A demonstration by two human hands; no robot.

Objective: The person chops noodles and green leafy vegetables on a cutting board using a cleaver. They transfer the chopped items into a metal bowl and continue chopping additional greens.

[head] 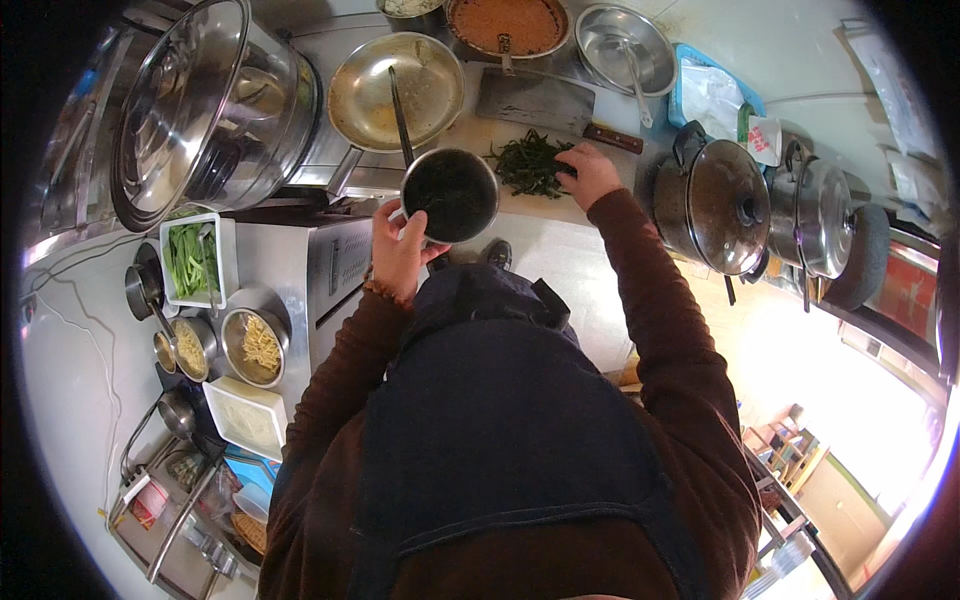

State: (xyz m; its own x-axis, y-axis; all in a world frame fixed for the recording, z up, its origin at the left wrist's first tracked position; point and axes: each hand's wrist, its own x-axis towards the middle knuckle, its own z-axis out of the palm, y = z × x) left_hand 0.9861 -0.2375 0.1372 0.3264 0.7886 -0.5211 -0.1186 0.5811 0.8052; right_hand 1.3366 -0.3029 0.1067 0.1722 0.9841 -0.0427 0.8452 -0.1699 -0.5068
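My left hand (401, 244) grips the rim and side of a round metal bowl (451, 195) with dark contents, held beside the edge of a cutting board (465, 135). On the board lies a pile of chopped dark green leaves (531, 163). My right hand (589, 175) is at the pile's right side, its fingers closed on some of the dark leaves. Behind the pile rests a cleaver (536, 103) with a wooden handle. A metal pan (397, 90) stands behind the bowl, with a dark-handled utensil across it.
A large steel pot (262, 127) stands at the left, lidded pots (727, 206) at the right. Toward the back are a pan of reddish-brown food (510, 26), a steel bowl (626, 49) with a ladle and a blue basket (679, 105). Left lie containers of greens (191, 259) and pale strips (261, 343).
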